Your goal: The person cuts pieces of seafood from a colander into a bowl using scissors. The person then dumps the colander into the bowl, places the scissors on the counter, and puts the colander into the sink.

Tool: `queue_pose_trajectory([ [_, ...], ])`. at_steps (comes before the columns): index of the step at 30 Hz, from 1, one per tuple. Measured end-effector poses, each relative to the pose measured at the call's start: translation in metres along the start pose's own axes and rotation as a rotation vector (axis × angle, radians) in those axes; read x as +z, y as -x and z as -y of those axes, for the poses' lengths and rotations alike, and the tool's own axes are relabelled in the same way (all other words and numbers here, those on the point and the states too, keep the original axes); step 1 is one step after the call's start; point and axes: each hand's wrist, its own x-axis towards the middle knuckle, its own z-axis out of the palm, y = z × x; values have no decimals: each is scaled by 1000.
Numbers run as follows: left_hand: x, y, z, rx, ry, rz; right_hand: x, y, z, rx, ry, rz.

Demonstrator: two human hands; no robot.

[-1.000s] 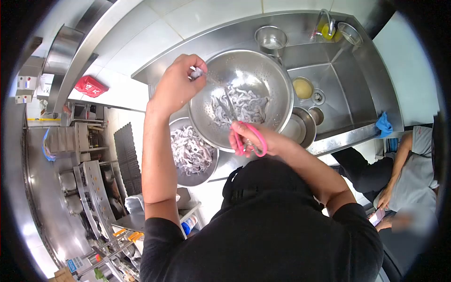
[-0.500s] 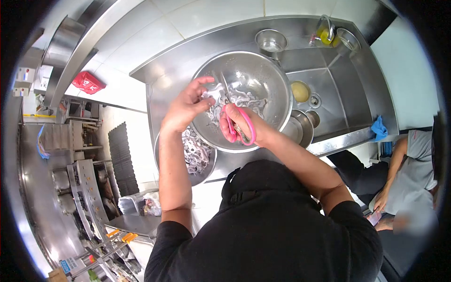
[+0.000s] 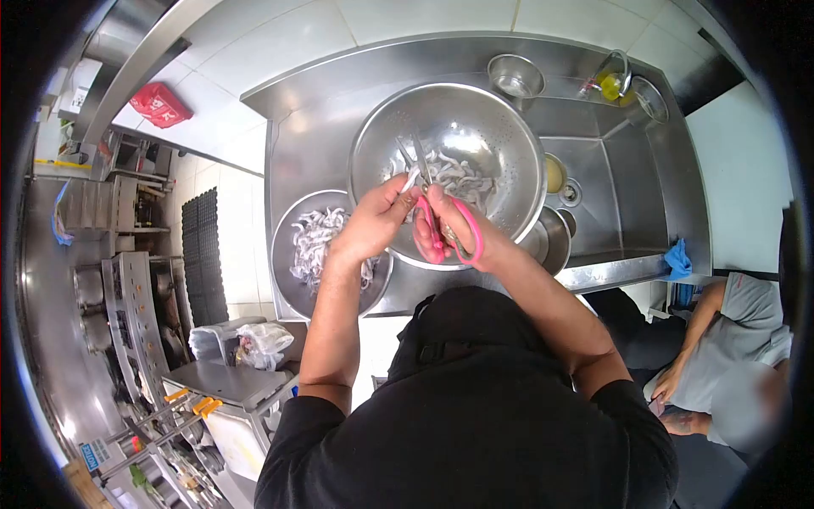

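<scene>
My right hand [image 3: 454, 229] grips pink-handled scissors [image 3: 469, 237] over the near side of a large perforated metal bowl [image 3: 365, 144]. The blades point away from me and stand slightly apart. Beside them, my left hand [image 3: 375, 217] pinches a whitish, squid-like strip [image 3: 410, 180] near the blades. More pale grey strips [image 3: 462, 180] lie at the bottom of the large bowl. A second metal bowl [image 3: 292, 293] with many whitish strips [image 3: 315, 239] stands to the left, partly beneath my left hand and forearm.
On the right is a metal sink [image 3: 593, 220] with a round drain. A small metal pot [image 3: 515, 76] stands behind the large bowl. A blue cloth [image 3: 678, 259] hangs on the sink's front edge. Another person in a grey shirt [image 3: 750, 314] sits at the right.
My left hand has moved down and toward my right hand, its fingers now closed on a strip at the scissors. The view has shifted, showing more of the left bowl.
</scene>
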Motion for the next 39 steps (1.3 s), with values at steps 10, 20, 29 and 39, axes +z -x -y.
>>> queue_pose_trajectory([
  [10,-41,96,6,-79,-207,-379,17,5,19,36,124,-44],
  [20,-81,149,75,-537,-937,-367,2,17,30,-8,198,-71],
  [29,-61,75,29,-244,-721,-541,-47,47,56,-127,183,-404],
  [39,39,-91,41,-182,-1091,184,-57,73,63,-158,231,-495],
])
